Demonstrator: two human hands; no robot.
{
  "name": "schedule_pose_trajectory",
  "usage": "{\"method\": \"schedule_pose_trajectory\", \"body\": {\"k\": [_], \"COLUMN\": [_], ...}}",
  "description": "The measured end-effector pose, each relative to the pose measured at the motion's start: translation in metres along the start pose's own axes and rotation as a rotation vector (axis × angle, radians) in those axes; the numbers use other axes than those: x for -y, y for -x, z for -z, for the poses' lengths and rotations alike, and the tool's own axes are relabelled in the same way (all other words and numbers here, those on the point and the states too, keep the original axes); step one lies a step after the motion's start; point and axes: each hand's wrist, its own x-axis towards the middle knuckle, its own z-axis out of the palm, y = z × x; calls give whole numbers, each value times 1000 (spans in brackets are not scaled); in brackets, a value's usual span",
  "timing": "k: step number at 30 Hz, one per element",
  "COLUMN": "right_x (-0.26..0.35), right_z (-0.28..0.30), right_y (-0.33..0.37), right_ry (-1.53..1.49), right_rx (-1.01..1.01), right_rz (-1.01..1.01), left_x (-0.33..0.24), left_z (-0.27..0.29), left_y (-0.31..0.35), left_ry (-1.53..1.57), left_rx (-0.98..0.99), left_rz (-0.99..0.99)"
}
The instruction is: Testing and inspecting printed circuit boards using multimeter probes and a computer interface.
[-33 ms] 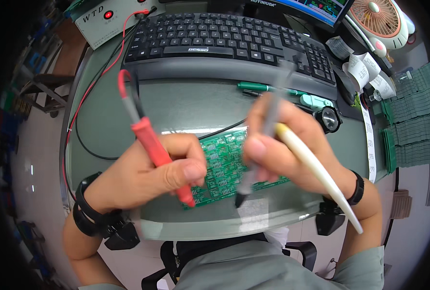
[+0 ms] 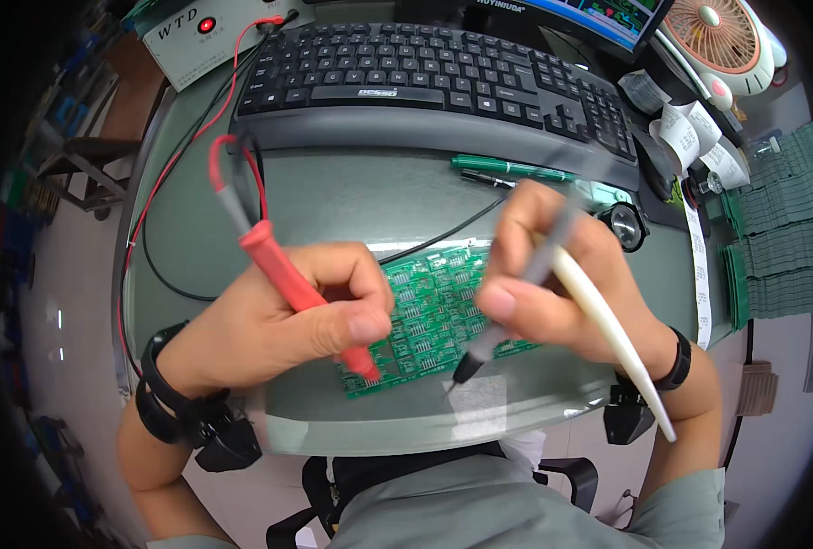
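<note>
My left hand (image 2: 320, 320) is closed round a red test probe (image 2: 283, 273), its tip slanting down over the left part of a green circuit board panel (image 2: 416, 320). From the probe's upper end a red lead loops back. In my right hand (image 2: 580, 288) are two things: a grey probe with a black tip (image 2: 487, 345), blurred by motion, and a white curved stick (image 2: 612, 334) lying across the palm and pointing toward my wrist. The grey probe's tip hangs near the panel's front edge. Both hands hover over the panel and partly hide it.
A black keyboard (image 2: 379, 78) spans the back, below a monitor (image 2: 599, 23). Behind my right hand lie a green pen (image 2: 502, 166) and a small flashlight (image 2: 624, 226). Stacked green boards (image 2: 786, 229) and a fan (image 2: 713, 37) stand right. A white box with a red light (image 2: 201, 41) sits back left.
My right hand has shifted slightly right, and the grey probe leans more, its tip a little farther right. The red probe's tip has moved slightly right and up over the panel.
</note>
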Motion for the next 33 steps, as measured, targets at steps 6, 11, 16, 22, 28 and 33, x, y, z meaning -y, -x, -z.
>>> {"method": "schedule_pose_trajectory", "body": {"k": [6, 11, 16, 22, 28, 33], "right_x": [-15, -34, -34, -37, -39, -47], "right_z": [5, 8, 3, 3, 1, 4], "right_y": [19, 20, 19, 20, 21, 24], "right_ry": [-64, 56, 7, 30, 31, 13], "right_rx": [-152, -139, -163, -169, -183, -159], "right_rz": [-189, -66, -85, -74, -47, 61], "left_x": [12, 15, 15, 13, 14, 15], "left_z": [4, 2, 2, 1, 0, -1], "left_y": [-10, -10, -10, -11, -11, -10], "left_ry": [-43, -29, -110, -85, -88, -122], "left_rx": [15, -2, 18, 21, 21, 13], "left_rz": [-151, -106, -124, -101, -114, -133]}}
